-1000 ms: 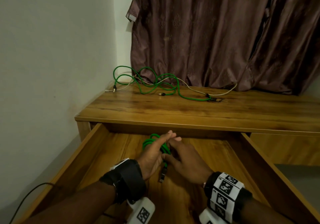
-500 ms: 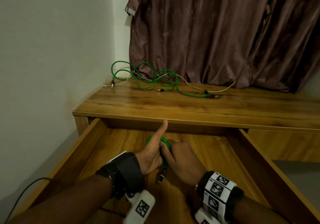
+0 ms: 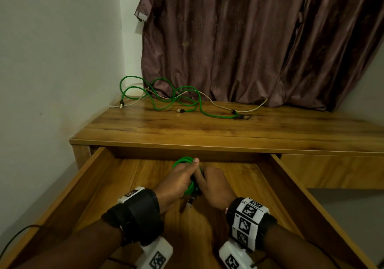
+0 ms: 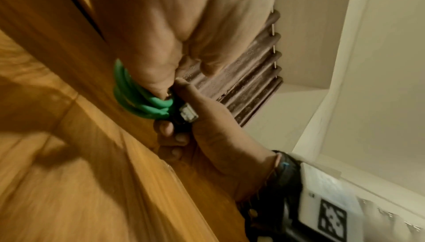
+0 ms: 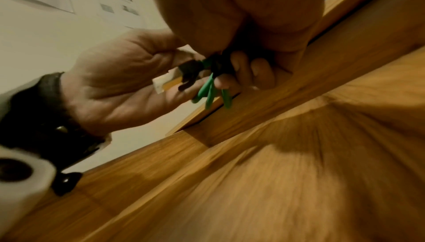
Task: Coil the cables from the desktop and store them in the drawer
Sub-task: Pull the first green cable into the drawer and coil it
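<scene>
In the head view both hands are inside the open wooden drawer [image 3: 89,177], holding a coiled green cable [image 3: 183,161] between them. My left hand [image 3: 182,177] curls round the coil with its thumb laid over the top. My right hand [image 3: 212,183] pinches the same coil from the right. The cable's plug [image 3: 190,201] hangs out below the hands. The left wrist view shows the coil [image 4: 138,100] and plug [image 4: 188,115] against the right hand [image 4: 218,145]. On the desktop [image 3: 207,129] a loose green cable [image 3: 176,100] lies tangled with a white cable [image 3: 220,106].
A brown curtain [image 3: 249,40] hangs behind the desk and a pale wall [image 3: 52,60] stands close on the left. A shut drawer front [image 3: 332,169] is on the right. A black cord [image 3: 14,237] trails at the lower left, outside the drawer.
My left hand's straight fingers and raised thumb have come down and closed round the coil. Both hands have kept the coil low in the drawer.
</scene>
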The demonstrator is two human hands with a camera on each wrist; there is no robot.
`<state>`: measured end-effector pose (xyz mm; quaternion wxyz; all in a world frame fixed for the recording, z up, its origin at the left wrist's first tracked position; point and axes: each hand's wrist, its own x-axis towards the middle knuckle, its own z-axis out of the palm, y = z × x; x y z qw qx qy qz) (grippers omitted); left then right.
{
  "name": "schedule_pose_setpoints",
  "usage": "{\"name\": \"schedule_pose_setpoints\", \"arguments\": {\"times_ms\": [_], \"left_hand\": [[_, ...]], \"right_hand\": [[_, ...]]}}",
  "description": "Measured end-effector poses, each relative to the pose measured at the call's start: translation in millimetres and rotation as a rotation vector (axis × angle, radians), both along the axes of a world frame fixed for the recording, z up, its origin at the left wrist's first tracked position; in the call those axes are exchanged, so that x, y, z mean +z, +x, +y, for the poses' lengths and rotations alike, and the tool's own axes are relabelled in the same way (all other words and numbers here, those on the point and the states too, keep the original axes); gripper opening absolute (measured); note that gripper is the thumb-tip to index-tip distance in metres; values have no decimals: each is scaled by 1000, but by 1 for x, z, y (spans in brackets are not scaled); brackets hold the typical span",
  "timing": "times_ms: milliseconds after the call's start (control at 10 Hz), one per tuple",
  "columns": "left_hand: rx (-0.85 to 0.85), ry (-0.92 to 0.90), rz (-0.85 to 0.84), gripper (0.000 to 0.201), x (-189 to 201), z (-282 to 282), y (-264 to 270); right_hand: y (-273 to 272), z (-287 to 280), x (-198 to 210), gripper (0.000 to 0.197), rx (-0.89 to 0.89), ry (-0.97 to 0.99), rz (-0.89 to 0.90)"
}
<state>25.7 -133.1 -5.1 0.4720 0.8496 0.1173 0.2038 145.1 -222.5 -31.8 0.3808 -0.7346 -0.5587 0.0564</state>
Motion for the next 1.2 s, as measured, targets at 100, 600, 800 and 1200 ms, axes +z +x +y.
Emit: {"name": "schedule_pose_setpoints", "arguments": {"times_ms": [100, 600, 800, 1200], "left_hand": [[62, 110, -95, 41, -24, 17, 4], [82, 61, -89, 111, -26, 11, -13], [52, 173, 106, 105, -17, 11, -22], [238, 1096, 341, 48, -9, -6, -21]], "right_hand": [[11, 3, -1, 57, -82, 68, 47], [16, 3, -13, 53, 11, 80, 470], [13, 1, -7, 49, 37, -21, 677], [9, 5, 0, 47, -10, 20, 668]]}}
